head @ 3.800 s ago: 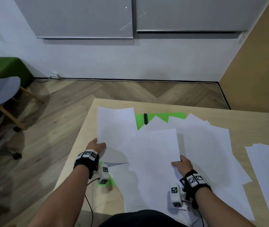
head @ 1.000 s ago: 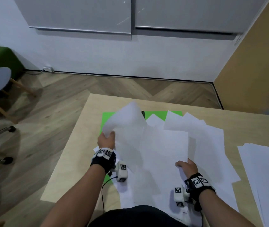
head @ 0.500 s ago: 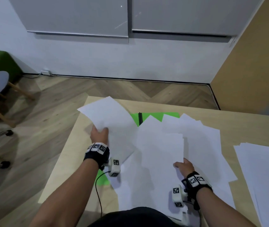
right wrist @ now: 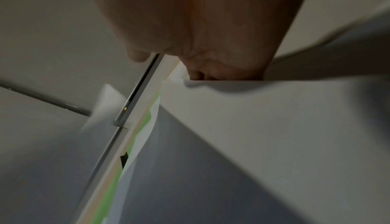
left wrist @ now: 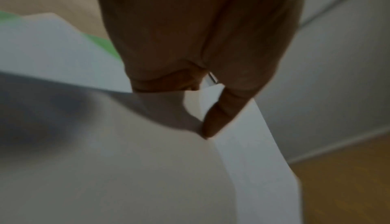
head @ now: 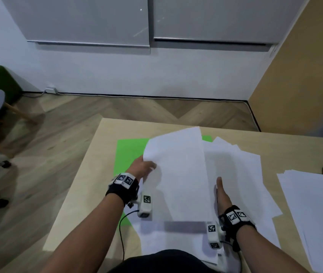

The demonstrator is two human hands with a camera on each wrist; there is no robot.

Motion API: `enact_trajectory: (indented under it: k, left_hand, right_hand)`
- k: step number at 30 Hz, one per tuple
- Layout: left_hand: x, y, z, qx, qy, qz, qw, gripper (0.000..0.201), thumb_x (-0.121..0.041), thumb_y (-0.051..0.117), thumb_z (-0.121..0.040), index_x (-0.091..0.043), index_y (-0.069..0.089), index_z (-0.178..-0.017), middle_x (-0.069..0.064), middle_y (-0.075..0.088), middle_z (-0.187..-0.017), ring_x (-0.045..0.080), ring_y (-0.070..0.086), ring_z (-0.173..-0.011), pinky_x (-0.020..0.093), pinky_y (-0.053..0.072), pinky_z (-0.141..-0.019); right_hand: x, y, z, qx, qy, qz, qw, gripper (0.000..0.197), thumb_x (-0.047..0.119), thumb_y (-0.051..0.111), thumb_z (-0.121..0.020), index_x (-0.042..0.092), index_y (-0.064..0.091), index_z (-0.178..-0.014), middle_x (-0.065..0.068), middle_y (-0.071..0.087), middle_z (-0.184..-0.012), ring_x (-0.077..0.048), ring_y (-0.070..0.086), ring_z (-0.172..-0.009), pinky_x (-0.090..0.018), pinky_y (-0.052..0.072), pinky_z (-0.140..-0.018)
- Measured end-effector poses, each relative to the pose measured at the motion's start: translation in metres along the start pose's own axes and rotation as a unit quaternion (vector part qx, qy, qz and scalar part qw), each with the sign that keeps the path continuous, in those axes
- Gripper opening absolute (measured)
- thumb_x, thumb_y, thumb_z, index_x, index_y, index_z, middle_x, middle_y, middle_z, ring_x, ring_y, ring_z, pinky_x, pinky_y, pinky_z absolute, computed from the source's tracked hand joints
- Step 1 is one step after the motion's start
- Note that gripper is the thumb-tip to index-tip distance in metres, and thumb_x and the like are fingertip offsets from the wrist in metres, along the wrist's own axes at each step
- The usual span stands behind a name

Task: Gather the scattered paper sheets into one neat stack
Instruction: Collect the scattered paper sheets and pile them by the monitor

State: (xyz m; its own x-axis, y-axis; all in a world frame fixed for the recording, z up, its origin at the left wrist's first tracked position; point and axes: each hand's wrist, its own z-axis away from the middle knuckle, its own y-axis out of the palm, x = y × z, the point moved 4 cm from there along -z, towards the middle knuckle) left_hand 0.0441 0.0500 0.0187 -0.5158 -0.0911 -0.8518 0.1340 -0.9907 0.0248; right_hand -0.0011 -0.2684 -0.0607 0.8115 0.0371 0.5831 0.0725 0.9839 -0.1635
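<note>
Filling the lower part of the head view, the light wooden table (head: pixel 89 174) carries everything, its far edge toward the white wall and grey cabinet doors. Across its middle lies the loose spread of white paper sheets (head: pixel 239 174), overlapping at different angles and fanning out to the right. To the right of that, apart from the spread, sits a separate pile of white paper (head: pixel 314 209) running off the near right edge. A bright green rectangular mat (head: pixel 129 152) lies under the far left part of the spread, partly covered.

One single white sheet (head: pixel 180 174) is lifted over the middle of the spread, its near edge casting a shadow on the papers below. The left hand (head: pixel 142 168) holds it at its left edge; in the left wrist view the thumb lies on top of the paper with the fingers underneath, so this grip is pinching the sheet. The right hand (head: pixel 222 194) stands on its edge just right of the lifted sheet, palm turned toward it, fingers straight and pressed together, pointing away from the person. Both wrists wear black straps with small white marker blocks.
</note>
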Motion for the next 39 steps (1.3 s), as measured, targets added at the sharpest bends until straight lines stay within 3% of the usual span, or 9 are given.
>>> enact_trajectory:
  k: [3,7,10,13,16,19,22,32,39]
  left_hand:
    - [0.046,0.008,-0.001,-0.034,-0.066,-0.231,0.970,0.048,-0.009,0.068,-0.079,-0.023,0.046,-0.121,0.001,0.053,-0.108,0.018,0.057,-0.088,0.032,0.049,-0.081]
    - [0.092,0.015,0.005,-0.130,-0.084,-0.237,0.959,0.028,-0.013,0.062,-0.079,-0.025,0.054,-0.103,0.005,0.067,-0.105,0.023,0.061,-0.084,0.030,0.055,-0.077]
    - [0.100,0.027,0.010,-0.132,-0.077,-0.213,0.965,0.038,-0.017,0.062,-0.079,-0.025,0.056,-0.115,0.001,0.062,-0.099,0.021,0.062,-0.077,0.027,0.051,-0.068]
    - [0.097,0.022,0.013,-0.153,-0.059,-0.218,0.962,0.048,-0.028,0.066,-0.070,-0.024,0.059,-0.117,0.001,0.064,-0.108,0.020,0.064,-0.087,0.025,0.048,-0.071]
    - [0.079,0.014,0.014,-0.154,-0.034,-0.158,0.975,0.062,-0.027,0.071,-0.064,-0.016,0.058,-0.124,0.003,0.062,-0.117,0.023,0.060,-0.108,0.023,0.046,-0.083]
    - [0.044,0.021,0.019,-0.071,-0.016,-0.001,0.997,0.044,-0.004,0.071,-0.051,-0.001,0.060,-0.094,0.011,0.062,-0.074,0.025,0.058,-0.068,0.023,0.051,-0.056]
    - [0.016,0.017,0.009,-0.073,0.047,0.011,0.996,0.053,-0.013,0.070,-0.036,-0.004,0.068,-0.088,0.013,0.069,-0.078,0.026,0.063,-0.074,0.043,0.056,-0.073]
    - [-0.080,0.030,0.057,-0.042,0.259,0.102,0.960,0.027,-0.003,0.064,-0.060,-0.006,0.066,-0.087,0.011,0.068,-0.086,0.019,0.061,-0.077,0.032,0.052,-0.072]
    - [-0.011,0.026,0.033,-0.063,0.144,-0.007,0.988,0.026,-0.011,0.066,-0.053,-0.014,0.065,-0.079,0.004,0.066,-0.078,0.020,0.058,-0.077,0.029,0.047,-0.067]
  right_hand:
    - [-0.002,0.003,-0.003,0.022,-0.001,-0.029,0.999,0.117,0.098,0.047,-0.055,0.026,0.042,-0.147,-0.005,0.041,-0.152,-0.028,0.042,-0.135,-0.047,0.025,-0.117]
    - [-0.010,0.008,-0.020,0.032,-0.045,0.027,0.998,0.120,0.070,0.082,-0.054,0.010,0.036,-0.147,-0.009,0.043,-0.150,-0.028,0.046,-0.133,-0.047,0.035,-0.111]
    - [-0.003,0.020,0.002,0.031,-0.082,0.007,0.996,0.030,0.005,0.075,-0.081,0.007,0.061,-0.108,-0.018,0.066,-0.120,-0.027,0.064,-0.098,-0.037,0.051,-0.091]
    - [0.010,0.024,0.019,-0.003,-0.135,0.010,0.991,0.016,-0.012,0.059,-0.081,0.004,0.060,-0.084,-0.008,0.063,-0.080,-0.019,0.055,-0.068,-0.019,0.047,-0.057]
    - [0.030,0.028,0.028,0.003,-0.171,-0.026,0.985,0.014,-0.002,0.060,-0.067,0.010,0.054,-0.064,-0.001,0.054,-0.059,-0.020,0.048,-0.067,-0.024,0.043,-0.058]
    - [0.060,0.030,0.043,0.021,-0.229,-0.006,0.973,0.009,0.006,0.059,-0.056,0.012,0.053,-0.060,0.004,0.054,-0.052,-0.019,0.047,-0.063,-0.026,0.039,-0.054]
    - [0.095,0.033,0.068,0.031,-0.290,-0.062,0.955,0.017,0.006,0.055,-0.050,0.008,0.058,-0.067,0.000,0.060,-0.061,-0.019,0.052,-0.065,-0.025,0.042,-0.057]
    - [0.151,0.026,0.138,0.006,-0.478,-0.153,0.865,0.036,-0.016,0.065,-0.076,0.017,0.068,-0.091,0.012,0.074,-0.081,-0.007,0.067,-0.077,-0.018,0.053,-0.069]
    - [0.109,0.036,0.093,-0.013,-0.379,-0.086,0.921,0.034,0.009,0.065,-0.051,0.006,0.065,-0.085,0.001,0.065,-0.072,-0.014,0.059,-0.068,-0.019,0.048,-0.059]
